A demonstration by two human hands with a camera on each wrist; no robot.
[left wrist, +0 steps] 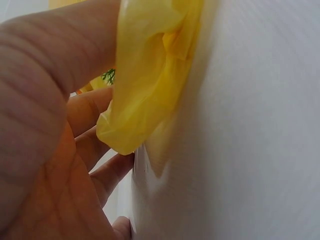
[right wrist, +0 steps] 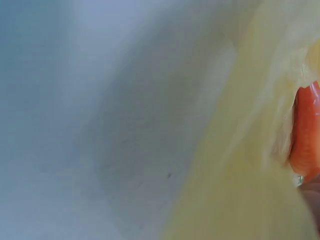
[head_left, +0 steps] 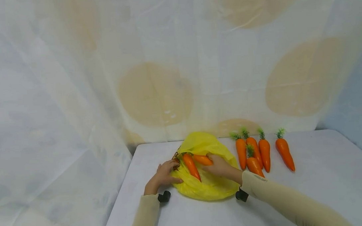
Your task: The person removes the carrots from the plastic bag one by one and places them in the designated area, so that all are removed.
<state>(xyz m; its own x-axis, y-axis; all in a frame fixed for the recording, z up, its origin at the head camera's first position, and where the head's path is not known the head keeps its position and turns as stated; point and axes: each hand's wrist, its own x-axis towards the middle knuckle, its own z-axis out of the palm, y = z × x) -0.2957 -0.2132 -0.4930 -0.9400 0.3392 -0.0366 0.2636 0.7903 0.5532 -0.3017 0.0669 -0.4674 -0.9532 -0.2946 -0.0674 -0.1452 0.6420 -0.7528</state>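
Observation:
A yellow plastic bag lies on the table with its mouth spread wide. My left hand is at its left edge, and in the left wrist view the bag's rim passes between thumb and fingers. Brown drawstring or trim bunches by those fingertips. One orange carrot rests slantwise within the bag. My right hand holds a second carrot by its thick body over the bag's opening. At the right wrist view's edge, an orange carrot shows beside the yellow plastic; most of that hand is out of frame.
Several carrots with green tops, among them a front one, lie grouped right of the bag, close to the right forearm. Another carrot lies apart farther right. A pale curtain hangs behind the white table.

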